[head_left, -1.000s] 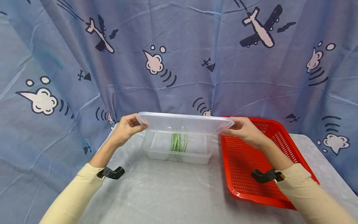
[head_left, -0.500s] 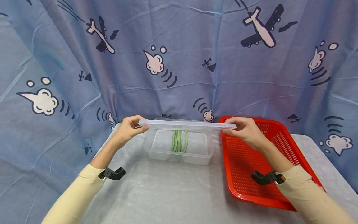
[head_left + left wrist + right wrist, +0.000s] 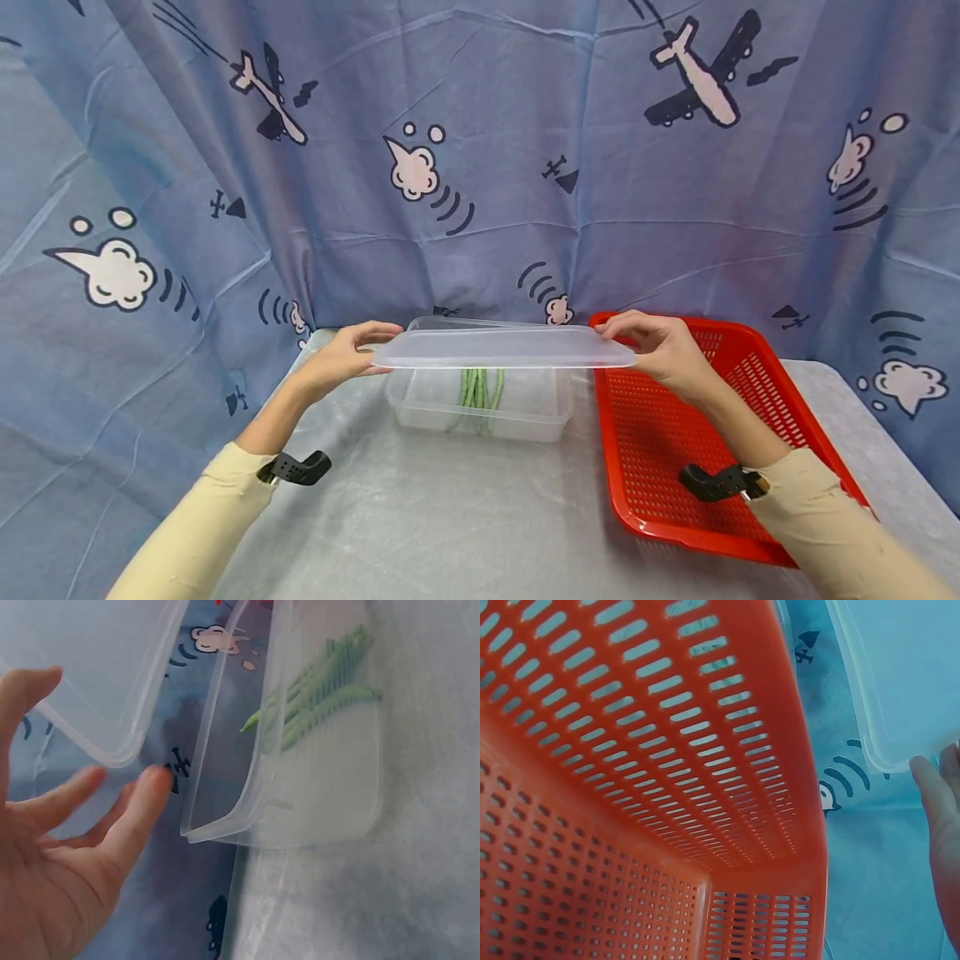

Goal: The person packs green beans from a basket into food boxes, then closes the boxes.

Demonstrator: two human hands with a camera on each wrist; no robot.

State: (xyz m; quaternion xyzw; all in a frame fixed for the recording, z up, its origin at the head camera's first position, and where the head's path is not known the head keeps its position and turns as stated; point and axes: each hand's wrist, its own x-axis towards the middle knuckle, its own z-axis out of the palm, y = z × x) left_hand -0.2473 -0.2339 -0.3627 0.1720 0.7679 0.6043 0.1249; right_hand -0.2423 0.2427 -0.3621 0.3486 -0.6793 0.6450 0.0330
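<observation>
A translucent plastic lid (image 3: 502, 346) hangs almost level over a clear plastic food box (image 3: 420, 414), hiding part of it. In the box lie several green beans (image 3: 474, 390). My left hand (image 3: 341, 360) is at the lid's left end; the left wrist view shows its fingers (image 3: 133, 817) spread apart beside the lid corner, with one fingertip overlapping the lid. My right hand (image 3: 660, 350) holds the right end of the lid, its fingertips (image 3: 919, 769) at the corner in the right wrist view.
A red perforated basket (image 3: 611, 467) stands right of the box, below my right forearm. A grey table (image 3: 450, 517) lies beneath everything. Behind it hangs a blue curtain (image 3: 487, 267) printed with airplanes and clouds.
The lid has tilted from steep to nearly flat, its near edge coming down over the box. My left hand's fingers have loosened and spread, and both hands have shifted slightly along the lid.
</observation>
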